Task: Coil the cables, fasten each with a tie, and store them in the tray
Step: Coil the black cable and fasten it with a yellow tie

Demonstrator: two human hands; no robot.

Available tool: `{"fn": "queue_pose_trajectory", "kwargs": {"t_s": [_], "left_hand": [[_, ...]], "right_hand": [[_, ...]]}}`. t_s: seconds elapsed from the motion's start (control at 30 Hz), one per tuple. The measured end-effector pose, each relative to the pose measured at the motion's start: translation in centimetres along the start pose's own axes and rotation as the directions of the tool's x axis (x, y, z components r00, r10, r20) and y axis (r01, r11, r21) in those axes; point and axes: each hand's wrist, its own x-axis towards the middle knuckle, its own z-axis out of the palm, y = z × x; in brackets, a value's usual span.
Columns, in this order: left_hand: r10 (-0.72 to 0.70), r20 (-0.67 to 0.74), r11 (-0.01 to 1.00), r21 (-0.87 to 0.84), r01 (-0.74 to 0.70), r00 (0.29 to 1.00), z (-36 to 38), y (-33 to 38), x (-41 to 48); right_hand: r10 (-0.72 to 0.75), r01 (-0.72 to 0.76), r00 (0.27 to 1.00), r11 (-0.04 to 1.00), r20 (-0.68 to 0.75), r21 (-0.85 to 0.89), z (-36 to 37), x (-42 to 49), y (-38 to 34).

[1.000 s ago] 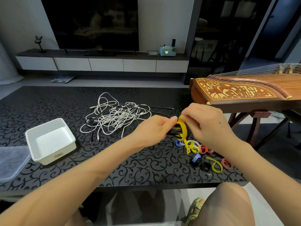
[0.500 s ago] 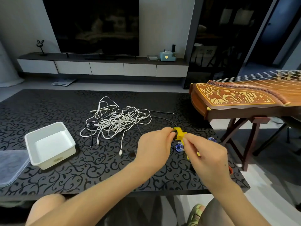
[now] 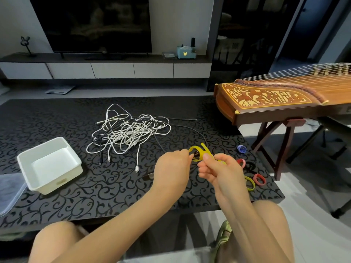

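Note:
My left hand [image 3: 171, 168] grips a small coil of black cable [image 3: 195, 155], most of it hidden by my fingers. A yellow tie [image 3: 199, 151] loops around that coil, and my right hand [image 3: 216, 170] pinches the tie's free end beside it. Both hands hover low over the dark patterned table [image 3: 106, 188]. A tangle of white and black cables [image 3: 129, 132] lies at the table's middle. The white tray [image 3: 49, 164] stands at the left with nothing in it. Loose ties in red, yellow, black and blue [image 3: 252, 177] lie right of my hands.
A clear plastic lid [image 3: 9, 190] lies at the far left edge beside the tray. A wooden zither on a stand [image 3: 275, 99] rises just past the table's right edge. A thin black cable [image 3: 190, 130] trails from the pile toward my hands.
Both hands have dropped closer to the table. The yellow tie now wraps the coil as a loop, its end pulled right by my right hand. The camera tilted.

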Motion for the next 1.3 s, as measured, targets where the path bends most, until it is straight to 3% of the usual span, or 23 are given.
{"fn": "queue_pose_trajectory", "kwargs": {"t_s": [0.1, 0.2, 0.33, 0.5, 0.63, 0.77, 0.87, 0.93, 1.0, 1.07, 1.1, 1.17, 1.3], "left_hand": [[0.025, 0.001, 1.0, -0.018, -0.025, 1.0, 0.5, -0.4, -0.4], [0.07, 0.018, 0.994, 0.079, -0.071, 0.997, 0.8, -1.1, -0.7], [0.216, 0.051, 0.944, 0.243, -0.222, 0.975, 1.5, -1.9, -1.5], [0.38, -0.037, 0.878, 0.328, -0.348, 0.924, 2.5, -3.7, -2.1], [0.472, -0.013, 0.806, 0.413, -0.425, 0.882, 2.5, -4.2, -2.3], [0.556, 0.137, 0.722, 0.409, -0.558, 0.82, 2.7, -4.4, -3.9], [0.551, 0.162, 0.72, 0.405, -0.564, 0.819, 2.3, -5.7, -4.1], [0.433, 0.114, 0.837, 0.317, -0.445, 0.894, 1.7, -5.7, -3.5], [0.155, 0.164, 0.979, 0.11, -0.174, 0.974, 0.8, -5.2, -2.8], [-0.038, 0.385, 0.988, -0.123, 0.092, 0.922, 0.4, -4.5, -2.6], [-0.026, 0.503, 0.946, -0.267, 0.184, 0.864, 0.2, -4.4, -2.3], [0.076, 0.696, 0.752, -0.51, 0.418, 0.714, -1.2, -5.0, -1.3], [0.313, 0.786, 0.392, -0.618, 0.681, 0.534, -2.8, -6.8, -0.2]], "right_hand": [[0.316, -0.318, 0.948, 0.943, 0.034, 0.098, 0.0, -0.2, -0.2], [0.46, -0.464, 0.886, 0.883, 0.057, 0.071, 0.0, -0.3, -0.3], [0.415, -0.411, 0.908, 0.908, 0.05, -0.077, 0.8, 0.2, -0.9], [0.343, -0.331, 0.939, 0.916, 0.016, -0.225, 2.0, -0.4, -1.6], [0.43, -0.423, 0.9, 0.9, 0.069, -0.103, 2.5, 0.0, -2.9], [0.579, -0.583, 0.812, 0.811, 0.073, 0.048, 3.5, 2.3, -3.2], [0.615, -0.621, 0.783, 0.782, 0.09, 0.059, 4.1, 2.7, -2.2], [0.604, -0.611, 0.788, 0.791, 0.122, 0.027, 4.2, 2.4, -2.1], [0.569, -0.573, 0.803, 0.819, 0.18, -0.033, 4.3, 1.7, -2.1], [0.506, -0.494, 0.83, 0.862, 0.236, -0.111, 4.1, 1.0, -1.8], [0.471, -0.449, 0.843, 0.882, 0.261, -0.139, 3.9, 0.7, -1.6], [0.414, -0.369, 0.854, 0.909, 0.316, -0.195, 3.3, -0.1, -1.4], [0.334, -0.226, 0.808, 0.937, 0.485, -0.268, 1.8, -1.5, -1.4]]}}
